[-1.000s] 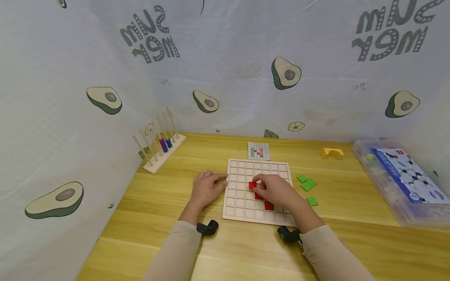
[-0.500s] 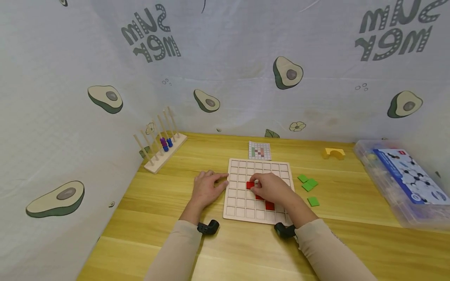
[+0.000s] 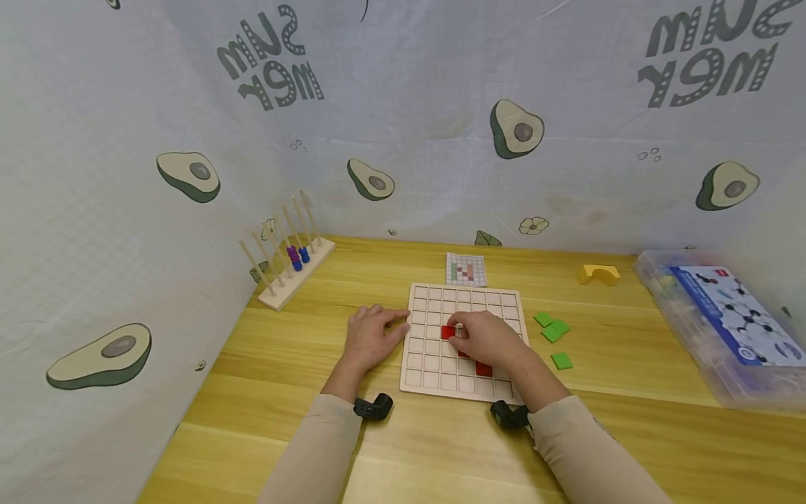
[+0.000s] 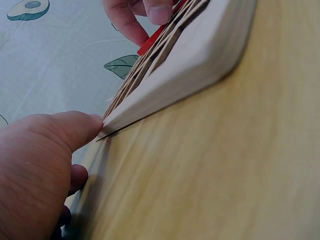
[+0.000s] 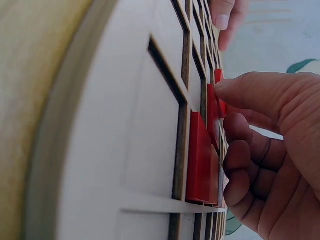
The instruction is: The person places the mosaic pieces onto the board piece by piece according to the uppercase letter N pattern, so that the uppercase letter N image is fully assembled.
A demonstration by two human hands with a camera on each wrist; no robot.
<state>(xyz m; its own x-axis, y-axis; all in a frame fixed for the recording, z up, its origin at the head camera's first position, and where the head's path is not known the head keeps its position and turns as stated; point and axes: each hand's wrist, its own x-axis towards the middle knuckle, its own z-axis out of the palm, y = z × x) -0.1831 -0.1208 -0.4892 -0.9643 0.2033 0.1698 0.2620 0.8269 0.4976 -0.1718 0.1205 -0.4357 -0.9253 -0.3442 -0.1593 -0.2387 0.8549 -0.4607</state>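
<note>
On the table lies a square wooden grid board (image 3: 418, 360) with recessed cells. My right hand (image 3: 494, 341) is over its middle, thumb and index finger pinching a red square tile (image 3: 448, 332) that sits at one of the cells. Two more red tiles run diagonally down to the right, the lowest red tile (image 3: 483, 369) partly under the hand; in the right wrist view that nearest red tile (image 5: 199, 160) stands a little proud of the grid. My left hand (image 3: 369, 337) rests beside the board, its thumb and index fingertips touching the left edge.
A printed pattern card (image 3: 466, 269) lies behind the board. Several green tiles (image 3: 560, 360) are to its right. Farther off are a yellow arch block (image 3: 598, 274), a clear plastic box (image 3: 667, 315) with a blue-and-white cover, and a peg stand (image 3: 292, 280) with beads at back left.
My right hand has shifted slightly left with the red tile, which now lies squarer to the grid; over the last half second it hardly moves. The left hand stays at the board's edge.
</note>
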